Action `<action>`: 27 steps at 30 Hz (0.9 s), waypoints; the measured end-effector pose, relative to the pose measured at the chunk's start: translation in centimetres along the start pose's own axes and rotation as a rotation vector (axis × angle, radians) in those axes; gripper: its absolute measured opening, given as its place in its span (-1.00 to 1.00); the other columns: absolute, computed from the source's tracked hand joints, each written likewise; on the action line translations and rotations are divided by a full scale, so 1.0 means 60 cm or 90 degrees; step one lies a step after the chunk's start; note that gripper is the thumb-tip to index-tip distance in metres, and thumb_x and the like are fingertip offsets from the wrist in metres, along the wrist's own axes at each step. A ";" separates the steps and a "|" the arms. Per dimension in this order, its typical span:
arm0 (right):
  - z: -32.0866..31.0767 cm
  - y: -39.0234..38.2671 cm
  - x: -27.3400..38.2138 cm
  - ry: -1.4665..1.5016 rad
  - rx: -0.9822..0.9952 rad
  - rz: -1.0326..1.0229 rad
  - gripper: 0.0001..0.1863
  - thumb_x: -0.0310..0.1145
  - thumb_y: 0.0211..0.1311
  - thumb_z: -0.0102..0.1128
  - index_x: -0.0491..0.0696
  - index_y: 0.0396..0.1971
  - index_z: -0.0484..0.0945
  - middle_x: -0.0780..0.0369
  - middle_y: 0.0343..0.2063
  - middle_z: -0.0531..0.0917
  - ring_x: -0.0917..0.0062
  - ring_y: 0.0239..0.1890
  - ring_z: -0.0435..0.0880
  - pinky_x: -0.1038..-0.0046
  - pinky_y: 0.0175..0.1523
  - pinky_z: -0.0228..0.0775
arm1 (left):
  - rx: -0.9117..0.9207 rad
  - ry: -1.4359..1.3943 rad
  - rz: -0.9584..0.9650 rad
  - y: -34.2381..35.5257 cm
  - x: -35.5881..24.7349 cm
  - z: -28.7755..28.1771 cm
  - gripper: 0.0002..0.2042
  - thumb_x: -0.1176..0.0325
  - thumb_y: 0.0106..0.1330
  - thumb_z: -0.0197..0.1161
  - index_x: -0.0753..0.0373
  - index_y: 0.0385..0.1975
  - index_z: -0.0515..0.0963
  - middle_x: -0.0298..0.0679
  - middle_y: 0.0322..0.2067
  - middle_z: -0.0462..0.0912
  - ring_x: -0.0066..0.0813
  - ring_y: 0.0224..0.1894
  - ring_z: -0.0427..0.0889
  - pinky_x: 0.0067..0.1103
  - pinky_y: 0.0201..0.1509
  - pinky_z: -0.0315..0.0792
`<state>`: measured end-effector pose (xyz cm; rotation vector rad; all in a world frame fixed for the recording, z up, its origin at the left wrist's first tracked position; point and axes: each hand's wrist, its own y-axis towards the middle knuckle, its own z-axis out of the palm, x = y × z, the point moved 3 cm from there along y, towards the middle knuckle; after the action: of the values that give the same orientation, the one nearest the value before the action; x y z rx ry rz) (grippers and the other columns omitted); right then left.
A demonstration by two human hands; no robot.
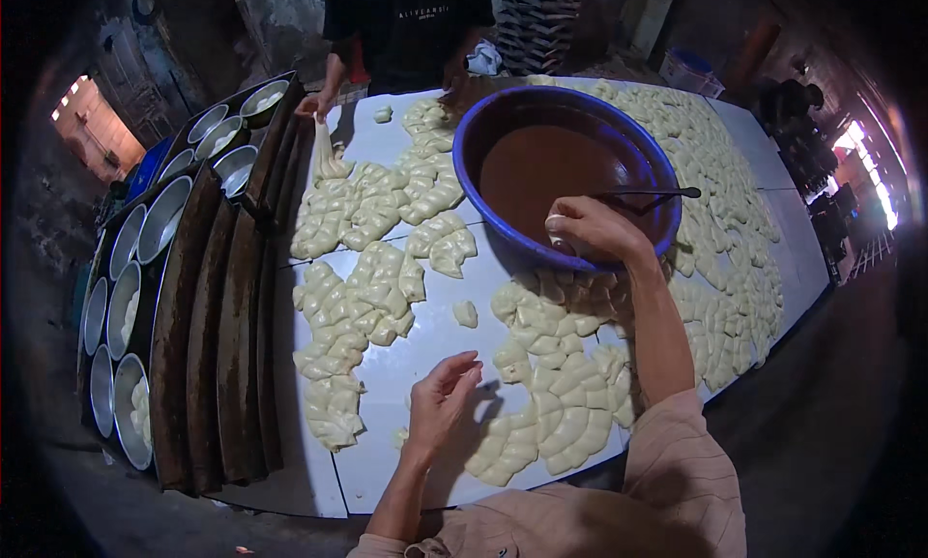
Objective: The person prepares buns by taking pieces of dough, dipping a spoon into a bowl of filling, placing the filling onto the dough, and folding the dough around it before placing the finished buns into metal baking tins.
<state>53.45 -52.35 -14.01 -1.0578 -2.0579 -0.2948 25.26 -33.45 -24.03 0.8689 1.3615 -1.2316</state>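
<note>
My right hand (604,231) reaches over the near rim of a large blue basin (464,161), its fingers closed round a small pale lump that looks like dough (558,224). Brown paste or liquid (541,176) fills much of the basin, and a dark-handled utensil (667,191) leans on its right side. Over the white tabletop hangs my left hand (445,398), fingers loosely curved, nothing visible in it. Just beyond it lies a single dough piece (466,313). Joined pale dough pieces (570,408) spread right of this hand, and another batch (353,307) lies to its left.
Dark metal trays (217,336) line the table's left edge, beside round metal tins (164,218), some with dough inside. Across the table a person in a black shirt (406,36) pulls up a stretched dough strip (329,157). More dough (715,171) covers the right side.
</note>
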 end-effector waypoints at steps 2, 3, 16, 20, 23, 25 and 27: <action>0.013 -0.015 0.016 0.062 -0.036 0.040 -0.73 -0.22 0.31 0.16 -0.16 -0.31 0.58 0.25 -0.47 0.63 0.60 -0.40 0.63 0.46 -0.28 0.46 | 0.003 -0.045 0.029 0.015 -0.005 0.014 -0.67 0.37 0.44 0.23 0.35 0.13 0.51 -0.10 -0.03 0.68 -0.44 -0.07 0.68 -0.52 0.03 0.54; 0.026 -0.020 0.017 0.291 -0.029 0.028 -0.76 -0.24 0.34 0.18 -0.13 -0.29 0.57 0.28 -0.48 0.63 0.65 -0.44 0.61 0.52 -0.33 0.44 | 0.015 -0.056 0.020 0.024 -0.012 0.026 -0.66 0.32 0.46 0.21 0.36 0.14 0.50 -0.11 -0.01 0.67 -0.39 -0.05 0.69 -0.52 0.04 0.54; 0.320 -0.129 0.085 0.790 0.063 0.030 -0.72 -0.33 0.30 0.29 -0.08 -0.06 0.51 0.37 -0.22 0.60 0.67 -0.14 0.60 0.59 -0.05 0.48 | -0.154 -0.469 -0.078 0.013 0.009 -0.031 -0.73 0.29 0.45 0.22 0.31 0.01 0.55 -0.27 -0.22 0.70 -0.56 -0.24 0.69 -0.60 -0.10 0.61; 0.357 -0.153 0.149 0.117 -0.110 -0.249 -0.45 -0.42 0.13 0.41 -0.12 0.14 0.45 0.00 0.25 0.35 0.25 0.08 0.61 0.37 0.16 0.48 | -0.263 -0.384 -0.052 -0.014 0.022 -0.070 -0.74 0.35 0.39 0.31 0.38 -0.04 0.62 -0.26 -0.28 0.71 -0.65 -0.30 0.66 -0.69 -0.17 0.59; 0.393 -0.165 0.170 0.168 -0.118 -0.188 -0.58 -0.47 0.18 0.35 -0.12 0.06 0.54 0.02 0.18 0.42 0.19 0.06 0.62 0.29 0.20 0.45 | -0.289 -0.347 -0.027 -0.029 0.020 -0.077 -0.72 0.37 0.37 0.33 0.40 -0.02 0.64 -0.26 -0.29 0.71 -0.68 -0.30 0.63 -0.72 -0.19 0.56; 0.415 -0.163 0.161 0.095 -0.199 -0.221 -0.72 -0.50 0.22 0.28 -0.13 -0.05 0.62 0.06 0.02 0.56 0.22 0.00 0.63 0.31 0.09 0.50 | -0.319 -0.289 -0.064 -0.037 0.010 -0.081 -0.67 0.37 0.33 0.38 0.39 0.03 0.63 -0.24 -0.24 0.72 -0.67 -0.26 0.64 -0.73 -0.19 0.56; 0.414 -0.158 0.163 0.046 -0.214 -0.233 -0.75 -0.49 0.25 0.26 -0.11 -0.07 0.65 0.08 -0.09 0.60 0.24 -0.02 0.64 0.37 -0.01 0.51 | -0.317 -0.241 -0.001 -0.034 0.014 -0.084 -0.63 0.38 0.31 0.39 0.39 0.08 0.60 -0.25 -0.21 0.71 -0.69 -0.28 0.62 -0.73 -0.23 0.53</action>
<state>29.39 -39.75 -21.98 -0.8363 -2.1752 -0.8777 22.02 -29.06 -24.89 0.2685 1.2722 -0.9348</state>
